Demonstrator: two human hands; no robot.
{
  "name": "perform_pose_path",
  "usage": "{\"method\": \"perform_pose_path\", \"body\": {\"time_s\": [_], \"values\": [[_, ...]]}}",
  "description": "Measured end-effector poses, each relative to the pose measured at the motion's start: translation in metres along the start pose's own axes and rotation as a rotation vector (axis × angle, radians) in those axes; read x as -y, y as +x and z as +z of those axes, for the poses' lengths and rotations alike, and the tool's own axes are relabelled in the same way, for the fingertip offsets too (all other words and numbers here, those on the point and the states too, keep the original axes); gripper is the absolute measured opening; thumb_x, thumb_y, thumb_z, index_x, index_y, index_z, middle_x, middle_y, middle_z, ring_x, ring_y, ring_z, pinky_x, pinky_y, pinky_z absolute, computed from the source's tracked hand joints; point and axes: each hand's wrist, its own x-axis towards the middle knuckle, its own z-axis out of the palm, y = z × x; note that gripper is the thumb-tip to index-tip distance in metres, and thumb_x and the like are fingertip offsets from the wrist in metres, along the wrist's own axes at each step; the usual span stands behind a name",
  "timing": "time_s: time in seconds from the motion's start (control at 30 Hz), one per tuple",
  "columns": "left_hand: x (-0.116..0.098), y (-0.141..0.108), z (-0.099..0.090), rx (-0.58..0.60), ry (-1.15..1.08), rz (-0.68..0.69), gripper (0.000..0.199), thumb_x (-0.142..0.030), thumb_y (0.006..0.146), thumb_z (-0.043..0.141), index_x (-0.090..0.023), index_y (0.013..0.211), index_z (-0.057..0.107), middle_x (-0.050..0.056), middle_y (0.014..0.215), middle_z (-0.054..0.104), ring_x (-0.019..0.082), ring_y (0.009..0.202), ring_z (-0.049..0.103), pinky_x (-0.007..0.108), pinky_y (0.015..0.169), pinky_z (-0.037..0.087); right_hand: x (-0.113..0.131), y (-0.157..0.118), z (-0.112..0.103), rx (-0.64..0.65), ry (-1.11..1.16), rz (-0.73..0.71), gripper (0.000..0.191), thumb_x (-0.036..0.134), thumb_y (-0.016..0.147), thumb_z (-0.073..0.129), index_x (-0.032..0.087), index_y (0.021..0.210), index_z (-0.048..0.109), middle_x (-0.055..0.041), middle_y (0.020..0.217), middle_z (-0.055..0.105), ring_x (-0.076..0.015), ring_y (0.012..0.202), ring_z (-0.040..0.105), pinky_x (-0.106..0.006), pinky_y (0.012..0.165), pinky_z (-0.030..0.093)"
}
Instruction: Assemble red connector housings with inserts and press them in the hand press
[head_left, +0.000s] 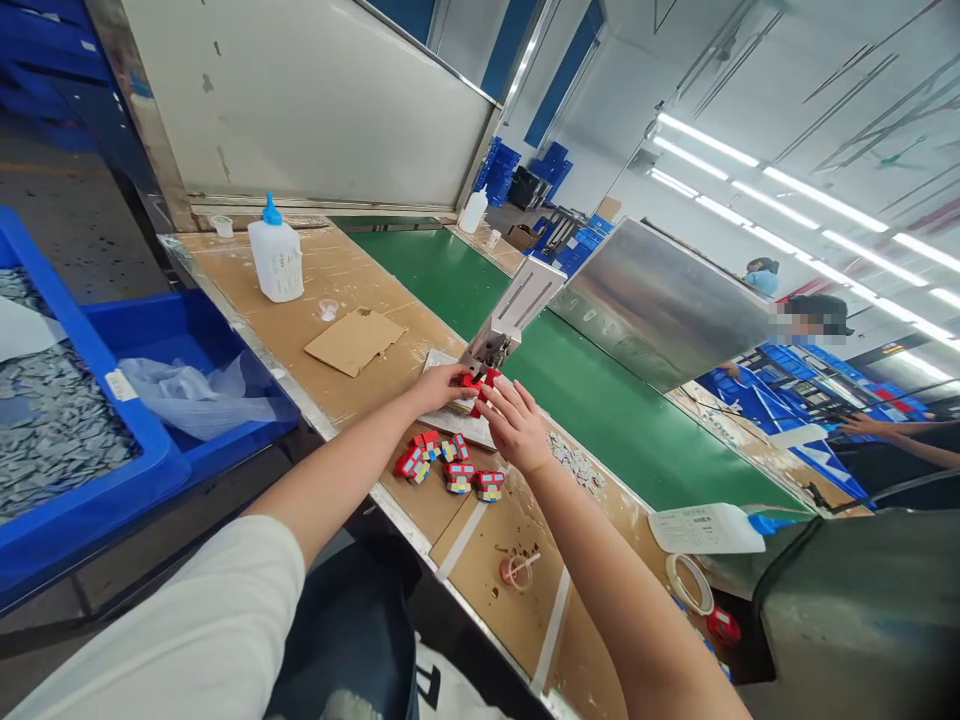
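Observation:
A small red piece (481, 404), probably a toy car like those nearby, is at the base of a silver lever-type bench tool (501, 335). My left hand (442, 388) pinches it from the left. From the right, my right hand (516, 424) has its fingers bent over the same piece and partly hides it. Below the hands lie several red toy cars (459, 476) with blue and yellow parts. Small grey flat pieces (576, 462) are scattered to the right of my right hand. A pale board (469, 425) lies under the tool.
A green conveyor belt (600, 400) runs behind the bench. Cardboard (354, 340) and a white bottle (276, 255) sit left; another bottle (705, 528), a tape roll (690, 584) and a small cup (516, 571) right. Blue bins (161, 440) stand left. A co-worker's hand (862, 425) is far right.

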Motion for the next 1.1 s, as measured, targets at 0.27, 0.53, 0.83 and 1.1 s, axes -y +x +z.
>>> {"method": "perform_pose_path", "body": {"time_s": [0.27,0.53,0.83,1.1], "values": [[-0.016,-0.002,-0.005,0.052,0.114,-0.009,0.048,-0.052,0.084,0.077,-0.017,0.118,0.075,0.012,0.118,0.079,0.032,0.112,0.073,0.046,0.108,0.055,0.023,-0.009,-0.032,0.148,0.031,0.043,0.062,0.014,0.101,0.048,0.029,0.16,0.052,-0.011,0.167,0.051,-0.0307,0.157,0.045,-0.062,0.132,0.032],[-0.052,-0.082,-0.028,-0.209,0.513,-0.077,0.061,-0.059,0.096,0.066,-0.02,0.142,0.063,0.015,0.142,0.068,0.033,0.134,0.062,0.047,0.118,0.046,0.06,-0.067,-0.071,0.615,0.433,0.621,0.061,0.057,0.096,0.071,0.019,0.144,0.062,-0.002,0.084,0.074,-0.0181,0.071,0.065,-0.028,0.064,0.041],[-0.096,-0.143,0.029,0.267,1.111,0.014,0.085,-0.066,0.082,0.08,-0.039,0.158,0.055,0.013,0.16,0.053,0.042,0.138,0.053,0.052,0.114,0.044,0.072,-0.036,-0.038,0.515,0.459,0.474,0.062,0.042,0.089,0.082,0.019,0.143,0.062,-0.0122,0.12,0.077,-0.0244,0.098,0.072,-0.029,0.077,0.046],[-0.119,-0.136,0.043,0.312,1.438,-0.05,0.072,-0.067,0.092,0.064,-0.034,0.156,0.058,0.019,0.146,0.06,0.044,0.121,0.057,0.05,0.09,0.056,0.024,-0.048,-0.064,0.408,0.26,0.795,0.04,0.049,0.085,0.079,0.024,0.114,0.072,-0.0089,0.106,0.08,-0.0273,0.097,0.072,-0.03,0.076,0.046]]}}
